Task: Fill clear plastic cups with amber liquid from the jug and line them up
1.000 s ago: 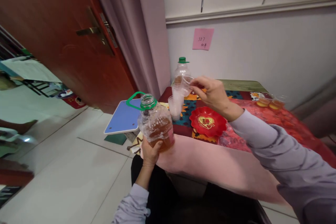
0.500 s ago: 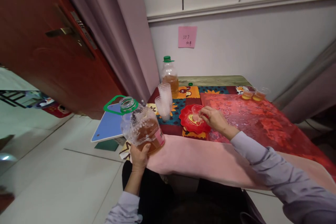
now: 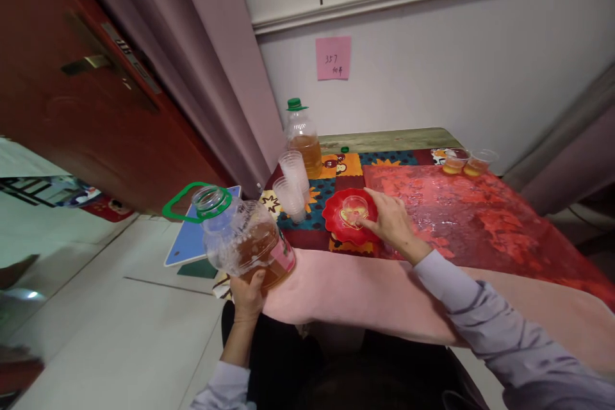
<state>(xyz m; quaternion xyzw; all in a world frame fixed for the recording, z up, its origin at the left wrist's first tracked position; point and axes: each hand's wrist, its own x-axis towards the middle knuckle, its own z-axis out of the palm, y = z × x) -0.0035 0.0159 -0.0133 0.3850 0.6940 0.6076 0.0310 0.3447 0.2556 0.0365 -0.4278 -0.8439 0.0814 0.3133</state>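
My left hand (image 3: 247,296) is wrapped round the lower part of a big clear plastic jug (image 3: 247,240) of amber drink. The jug leans to the left at the table's near edge, uncapped, with its green ring handle hanging out beside the neck. At the right rim of a red scalloped plate (image 3: 335,226), my right hand (image 3: 390,221) grips with the thumb over the inside and the fingers round the outer edge. A clear plastic cup (image 3: 356,206) stands inside that plate, close to the thumb.
Two stacks of clear cups (image 3: 293,179) stand left of the plate, before a second capped jug (image 3: 306,152). Two cups of amber drink (image 3: 473,165) are at the far right. A small green cap (image 3: 344,150) lies at the back. Pink cloth (image 3: 365,285) covers the near edge.
My right hand has let go of the cup, now standing in the plate, and has taken the plate's right rim. The jug stays in my left hand; the view has shifted slightly.
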